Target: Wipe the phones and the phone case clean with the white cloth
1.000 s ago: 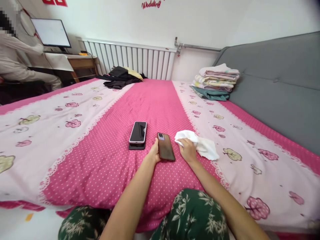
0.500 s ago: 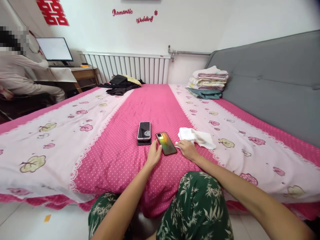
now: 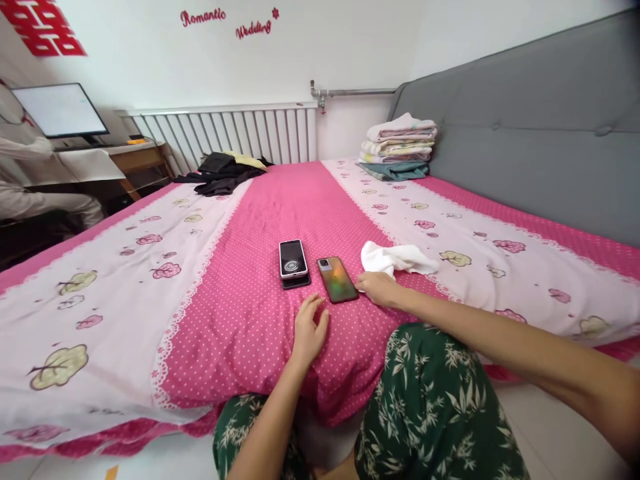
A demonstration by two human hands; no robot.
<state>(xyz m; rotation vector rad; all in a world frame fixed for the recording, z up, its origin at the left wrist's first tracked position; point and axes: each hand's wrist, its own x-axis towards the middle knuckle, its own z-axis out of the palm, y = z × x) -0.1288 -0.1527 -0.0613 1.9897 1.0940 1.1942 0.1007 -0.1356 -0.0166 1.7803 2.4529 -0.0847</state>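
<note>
My left hand (image 3: pixel 309 330) rests flat on the pink dotted bed sheet (image 3: pixel 240 320), fingers spread, holding nothing, just short of a dark phone (image 3: pixel 337 279) with an iridescent back. My right hand (image 3: pixel 379 289) lies on the sheet right of that phone, its fingertips at the phone's edge, fingers loosely extended. A crumpled white cloth (image 3: pixel 397 258) sits just beyond my right hand, not held. Left of the dark phone, a phone in a pink case (image 3: pixel 293 259) lies screen up on top of another dark phone.
A stack of folded towels (image 3: pixel 399 148) sits at the far right by the grey headboard (image 3: pixel 525 153). Dark clothes (image 3: pixel 220 173) lie at the far edge near a white radiator (image 3: pixel 235 133). A person's sleeve (image 3: pixel 30 177) shows by a desk with a monitor (image 3: pixel 60 110).
My left hand let go of the dark phone and drew back toward me. My right hand came off the white cloth. The view pulled back from the bed.
</note>
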